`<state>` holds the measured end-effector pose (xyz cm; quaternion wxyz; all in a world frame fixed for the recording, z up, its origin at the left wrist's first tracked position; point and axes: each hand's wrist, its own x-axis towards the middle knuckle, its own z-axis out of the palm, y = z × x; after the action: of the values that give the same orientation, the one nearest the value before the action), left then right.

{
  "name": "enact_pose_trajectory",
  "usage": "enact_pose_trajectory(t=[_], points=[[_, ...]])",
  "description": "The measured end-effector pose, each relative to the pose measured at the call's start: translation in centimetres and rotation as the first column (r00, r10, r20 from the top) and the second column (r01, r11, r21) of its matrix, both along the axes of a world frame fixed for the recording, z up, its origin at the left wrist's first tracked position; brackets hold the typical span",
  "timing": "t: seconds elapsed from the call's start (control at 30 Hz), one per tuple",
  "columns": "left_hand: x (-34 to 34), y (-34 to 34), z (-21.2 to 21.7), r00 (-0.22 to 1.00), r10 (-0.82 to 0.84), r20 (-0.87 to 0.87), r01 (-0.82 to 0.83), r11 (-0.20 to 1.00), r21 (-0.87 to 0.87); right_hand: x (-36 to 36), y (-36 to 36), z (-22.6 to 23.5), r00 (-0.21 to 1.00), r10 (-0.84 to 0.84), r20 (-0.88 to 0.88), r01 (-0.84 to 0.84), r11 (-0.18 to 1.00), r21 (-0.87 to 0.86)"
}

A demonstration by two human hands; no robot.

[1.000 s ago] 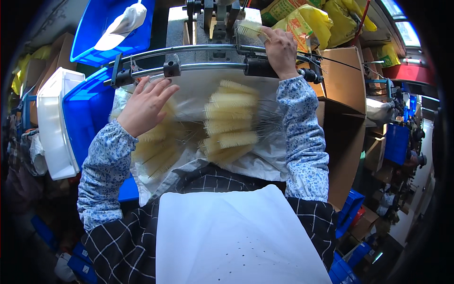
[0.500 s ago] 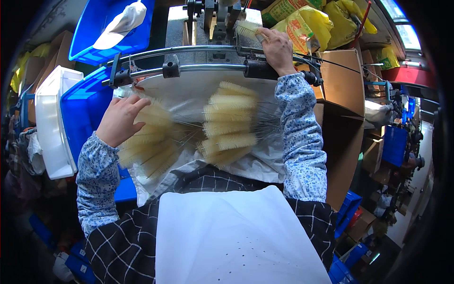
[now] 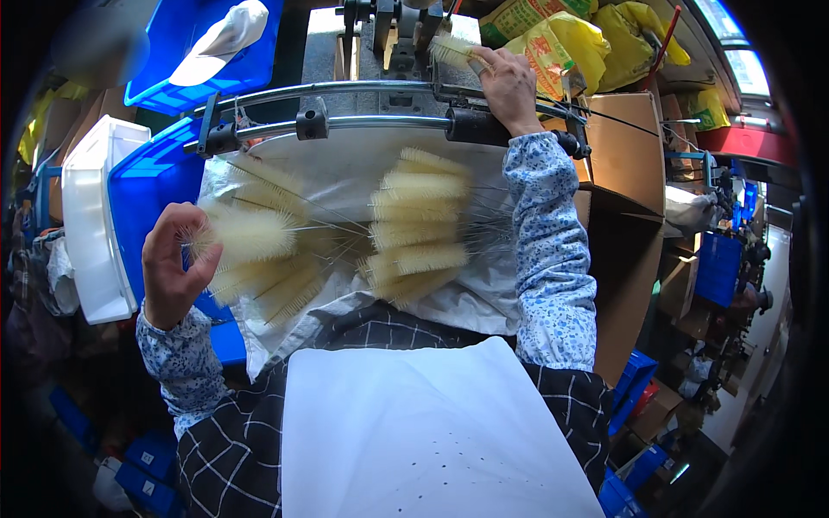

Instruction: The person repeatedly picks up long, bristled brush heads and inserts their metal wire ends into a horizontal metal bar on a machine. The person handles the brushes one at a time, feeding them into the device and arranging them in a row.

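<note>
My left hand (image 3: 177,259) grips the end of a bottle brush (image 3: 252,233) with cream bristles, lifted over the left pile of brushes (image 3: 281,289). Its thin wire handle points right. Up at the machine (image 3: 401,65), the fingers of my right hand (image 3: 509,86) are closed around the end of another cream brush (image 3: 453,52), which lies at the machine's right side. A second pile of brushes (image 3: 419,224) rests on the pale cloth (image 3: 345,164) across my lap, wire handles toward my right forearm.
Two metal rods (image 3: 371,125) with black clamps cross in front of the machine. Blue bins (image 3: 155,198) and a white tray (image 3: 91,216) stand at left, a white cap (image 3: 224,39) in the far bin. Cardboard boxes (image 3: 626,155) and yellow sacks (image 3: 570,52) are at right.
My left hand has moved left and down from over the left pile, and now has a brush raised in it. The right hand stays at the machine with its brush.
</note>
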<state>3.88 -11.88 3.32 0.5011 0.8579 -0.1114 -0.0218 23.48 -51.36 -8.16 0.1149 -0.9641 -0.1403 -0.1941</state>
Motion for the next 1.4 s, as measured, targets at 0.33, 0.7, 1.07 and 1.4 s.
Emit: enact_pose_trajectory(t=[0.33, 0.7, 1.07, 1.4], points=[[-0.2, -0.9, -0.3, 1.000, 0.018, 0.025, -0.015, 0.992, -0.128, 2.9, -0.7, -1.0, 0.997, 0.065, 0.031, -0.057, 0.979, -0.195], [-0.3, -0.4, -0.9, 0.998, 0.064, 0.007, -0.062, 0.988, -0.139, -1.4, -4.6, -0.1, 0.963, -0.265, 0.055, 0.269, 0.959, -0.093], [-0.5, -0.7, -0.5, 0.996, 0.091, 0.015, -0.088, 0.985, -0.150, -1.0, -2.5, -0.7, 0.984, -0.175, -0.026, 0.176, 0.965, 0.195], [-1.3, 0.2, 0.3, 0.984, 0.170, 0.057, -0.162, 0.978, -0.134, -0.8, -0.4, -0.6, 0.985, -0.174, 0.012, 0.168, 0.968, 0.185]])
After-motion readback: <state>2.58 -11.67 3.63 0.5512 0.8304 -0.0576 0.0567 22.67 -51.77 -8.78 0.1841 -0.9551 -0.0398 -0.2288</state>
